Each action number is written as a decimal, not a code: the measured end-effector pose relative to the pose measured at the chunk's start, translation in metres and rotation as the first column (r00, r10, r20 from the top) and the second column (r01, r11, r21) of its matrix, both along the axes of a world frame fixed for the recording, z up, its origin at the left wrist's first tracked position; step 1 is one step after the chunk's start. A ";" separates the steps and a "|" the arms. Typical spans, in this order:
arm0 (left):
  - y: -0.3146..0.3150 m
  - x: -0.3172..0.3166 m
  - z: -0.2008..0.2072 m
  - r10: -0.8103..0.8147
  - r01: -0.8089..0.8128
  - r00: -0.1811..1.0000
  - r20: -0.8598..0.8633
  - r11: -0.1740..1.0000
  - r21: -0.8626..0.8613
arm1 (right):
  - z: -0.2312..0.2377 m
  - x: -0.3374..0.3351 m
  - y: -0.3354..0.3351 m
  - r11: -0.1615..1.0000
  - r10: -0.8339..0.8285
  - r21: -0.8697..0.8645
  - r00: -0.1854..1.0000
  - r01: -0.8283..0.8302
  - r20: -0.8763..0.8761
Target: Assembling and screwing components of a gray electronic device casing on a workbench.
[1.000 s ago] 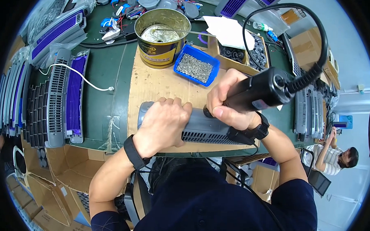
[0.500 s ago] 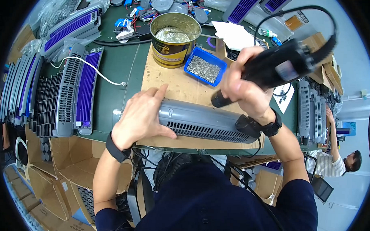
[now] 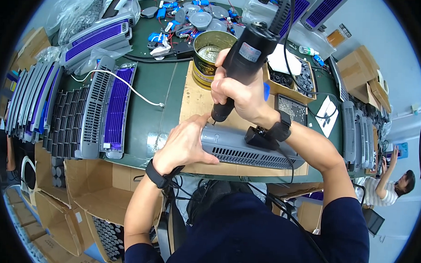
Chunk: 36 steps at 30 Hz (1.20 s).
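A long grey vented plastic housing (image 3: 253,154) lies along the near part of a cardboard sheet (image 3: 189,100). My left hand (image 3: 184,142) grips its left end, thumb on the near face and fingers over the top. In my right hand (image 3: 239,93) is a black corded electric screwdriver (image 3: 248,54), held upright with fingers wrapped round its body. Its bit points down at the far edge of the housing, close to my left fingertips; whether it touches a screw is too small to tell. My right hand mostly hides a blue tray (image 3: 266,91).
Behind the screwdriver stands a metal can (image 3: 203,75). A box of black parts (image 3: 305,81) sits at the right. Grey and purple housings (image 3: 118,107) stand at the left with a white cable (image 3: 133,94). Fans with wires (image 3: 200,20) lie at the back. Another person (image 3: 384,188) is at far right.
The screwdriver has moved left along the housing and now points down near my left fingers. My left hand keeps its hold. The whole view has shifted slightly.
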State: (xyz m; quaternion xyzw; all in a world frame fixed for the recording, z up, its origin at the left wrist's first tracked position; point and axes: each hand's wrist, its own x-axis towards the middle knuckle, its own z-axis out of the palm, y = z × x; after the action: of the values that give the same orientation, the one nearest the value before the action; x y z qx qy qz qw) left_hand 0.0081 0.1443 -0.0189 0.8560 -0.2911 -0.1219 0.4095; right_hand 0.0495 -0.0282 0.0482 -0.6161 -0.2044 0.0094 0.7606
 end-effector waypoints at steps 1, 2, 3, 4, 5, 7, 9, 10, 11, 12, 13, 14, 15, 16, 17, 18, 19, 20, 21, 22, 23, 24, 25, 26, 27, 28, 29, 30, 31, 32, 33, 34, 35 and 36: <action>0.000 0.001 0.002 0.003 -0.003 1.000 0.000 1.000 -0.003 | 0.001 0.000 0.001 1.000 0.009 0.009 1.000 -0.009 -0.002; 0.001 0.002 0.005 0.005 -0.004 1.000 -0.029 0.999 0.050 | 0.001 0.002 0.002 1.000 0.009 0.003 1.000 -0.009 0.007; 0.000 0.003 0.008 0.005 0.001 0.998 -0.059 0.995 0.103 | 0.002 0.001 0.003 1.000 0.008 0.001 1.000 -0.008 0.005; -0.001 0.004 0.008 0.004 0.003 0.998 -0.061 0.995 0.100 | 0.003 -0.001 0.004 1.000 0.009 0.016 1.000 -0.009 -0.011; -0.001 0.004 0.007 0.007 -0.003 0.999 -0.048 0.996 0.086 | 0.003 -0.001 0.004 0.999 0.011 0.031 1.000 -0.010 -0.027; -0.001 0.003 0.003 0.014 -0.011 0.999 -0.041 0.997 0.072 | -0.002 0.000 0.002 0.999 0.037 0.006 0.998 -0.036 -0.051; 0.000 0.004 -0.006 0.000 0.001 1.000 0.017 0.998 -0.063 | -0.009 -0.004 0.005 0.994 0.089 -0.059 0.996 -0.089 0.000; 0.000 0.004 -0.011 0.002 -0.001 1.000 0.014 0.998 -0.066 | -0.007 -0.005 0.002 0.981 0.142 -0.142 0.988 -0.133 0.061; 0.000 0.004 -0.017 -0.007 0.010 0.999 0.041 0.997 -0.083 | -0.015 -0.007 -0.001 0.967 0.210 -0.174 0.968 -0.185 0.134; 0.001 0.003 -0.021 -0.015 0.021 0.998 0.065 0.995 -0.098 | -0.017 -0.009 -0.004 0.952 0.226 -0.247 0.959 -0.180 0.173; 0.002 0.003 -0.023 -0.013 0.019 0.998 0.060 0.995 -0.100 | -0.018 -0.012 -0.005 0.933 0.244 -0.317 0.947 -0.170 0.209; 0.002 0.002 -0.025 -0.015 0.022 0.998 0.055 0.992 -0.123 | -0.020 -0.014 0.000 0.962 0.220 -0.176 0.975 -0.209 0.042; 0.001 0.003 -0.025 -0.022 0.030 0.998 0.054 0.988 -0.149 | -0.020 -0.009 -0.002 0.956 0.248 -0.174 0.967 -0.234 0.062; 0.001 0.004 -0.022 -0.032 0.038 0.998 0.047 0.988 -0.149 | -0.023 -0.009 -0.002 0.964 0.233 -0.146 0.969 -0.220 0.077; 0.002 0.003 -0.023 -0.037 0.044 0.998 0.047 0.987 -0.152 | -0.026 -0.009 0.000 0.972 0.217 -0.118 0.972 -0.206 0.093; 0.002 0.004 -0.023 -0.030 0.039 0.998 0.061 0.987 -0.156 | -0.024 -0.009 0.000 0.972 0.225 -0.079 0.973 -0.221 0.049; 0.000 0.005 -0.020 -0.024 0.036 0.997 0.075 0.986 -0.160 | -0.023 -0.009 0.000 0.972 0.234 -0.038 0.972 -0.233 0.007; 0.001 0.004 -0.014 -0.020 0.026 0.999 0.038 0.989 -0.145 | -0.027 -0.006 0.000 0.969 0.244 -0.036 0.970 -0.244 -0.001; -0.001 0.005 -0.010 -0.044 0.051 0.998 0.052 0.988 -0.145 | -0.031 -0.003 -0.002 0.969 0.225 -0.115 0.973 -0.218 0.057; -0.002 0.004 -0.006 -0.030 0.047 0.993 0.113 0.987 -0.156 | -0.035 0.000 -0.003 0.961 0.236 -0.182 0.958 -0.206 0.162; -0.003 0.004 -0.003 -0.017 0.046 0.985 0.174 0.985 -0.168 | -0.035 0.004 -0.003 0.951 0.250 -0.248 0.932 -0.185 0.263; -0.002 0.003 0.000 -0.018 0.023 0.999 0.035 0.991 -0.135 | -0.031 0.001 0.000 0.965 0.213 -0.203 0.949 -0.167 0.234; -0.002 0.004 0.001 -0.051 0.058 0.997 0.057 0.990 -0.127 | -0.029 -0.002 0.003 0.976 0.179 -0.157 0.963 -0.149 0.200; -0.003 0.006 0.004 -0.053 0.052 0.998 -0.015 0.997 -0.060 | -0.027 0.000 0.003 0.979 0.179 -0.119 0.980 -0.168 0.089; -0.006 0.006 0.006 -0.050 0.051 0.995 -0.086 0.999 0.010 | -0.018 0.002 0.000 0.978 0.162 -0.152 0.979 -0.143 0.125; -0.009 0.007 0.007 -0.024 0.023 0.991 -0.128 1.000 -0.015 | -0.017 0.003 -0.005 0.989 0.140 -0.061 0.987 -0.135 0.080; -0.012 0.005 0.008 0.006 -0.007 0.997 -0.072 1.000 -0.015 | -0.016 0.003 -0.012 0.992 0.122 0.031 0.992 -0.123 0.037; -0.011 0.003 0.004 0.016 -0.016 0.999 -0.045 1.000 -0.012 | 0.000 -0.003 -0.022 0.993 0.057 0.106 0.998 -0.052 -0.041; -0.013 0.001 0.003 0.018 -0.018 1.000 -0.019 1.000 -0.011 | 0.015 -0.005 -0.033 0.982 -0.104 0.165 0.994 0.095 0.046; -0.012 0.000 0.004 0.027 -0.027 1.000 -0.008 1.000 0.003 | 0.036 -0.010 -0.052 0.971 -0.214 0.102 0.976 0.216 -0.031; -0.014 -0.001 0.007 -0.001 0.001 1.000 0.007 1.000 0.008 | 0.053 -0.015 -0.076 0.936 -0.340 0.109 0.940 0.335 0.027; -0.012 -0.003 0.007 0.030 -0.030 0.999 -0.043 1.000 0.002 | 0.065 -0.018 -0.098 0.862 -0.505 -0.017 0.862 0.506 0.051; -0.011 -0.004 0.007 0.050 -0.050 0.995 -0.089 0.999 -0.008 | 0.067 -0.019 -0.126 0.782 -0.607 -0.078 0.784 0.619 0.134; -0.007 -0.005 0.002 0.050 -0.050 0.997 -0.056 0.999 -0.006 | 0.070 -0.025 -0.155 0.742 -0.612 -0.204 0.770 0.638 0.182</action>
State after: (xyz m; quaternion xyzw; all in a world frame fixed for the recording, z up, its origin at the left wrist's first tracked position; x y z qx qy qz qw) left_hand 0.0030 0.1372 -0.0169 0.8578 -0.2586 -0.1344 0.4235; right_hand 0.0240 -0.1827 0.1181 -0.7405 -0.0218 -0.2520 0.6227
